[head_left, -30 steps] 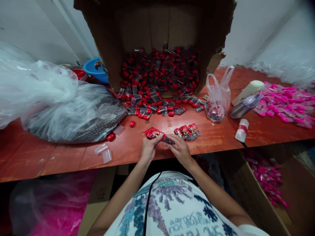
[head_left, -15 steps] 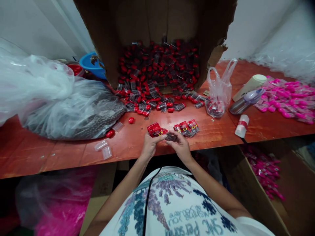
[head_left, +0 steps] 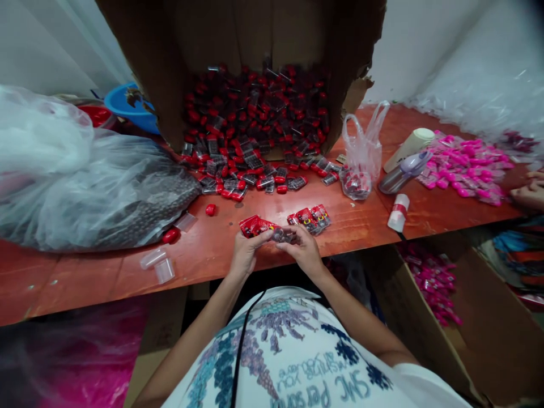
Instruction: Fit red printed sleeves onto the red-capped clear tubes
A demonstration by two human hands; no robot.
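My left hand (head_left: 245,255) is closed around a small fan of red printed packets (head_left: 255,225) above the front of the table. My right hand (head_left: 305,252) pinches a little clear container with dark contents (head_left: 281,235), close against those packets, and my left thumb lies beside it. Just beyond my right fingers, several red and black packs (head_left: 312,219) lie side by side on the red tabletop. A loose red cap (head_left: 211,209) rests to the left of my hands.
A tipped cardboard box (head_left: 348,51) spills red-capped containers (head_left: 255,158). Left lies a plastic sack of dark beads (head_left: 140,198). Right are a knotted bag (head_left: 361,164), a bottle (head_left: 402,173), a white roll (head_left: 398,212) and pink pieces (head_left: 467,164). Another person's hand (head_left: 531,190) shows far right.
The view has swung to the right, bringing another person's hand into sight at the right edge. Both my hands keep their hold, with the red packets a little more spread out.
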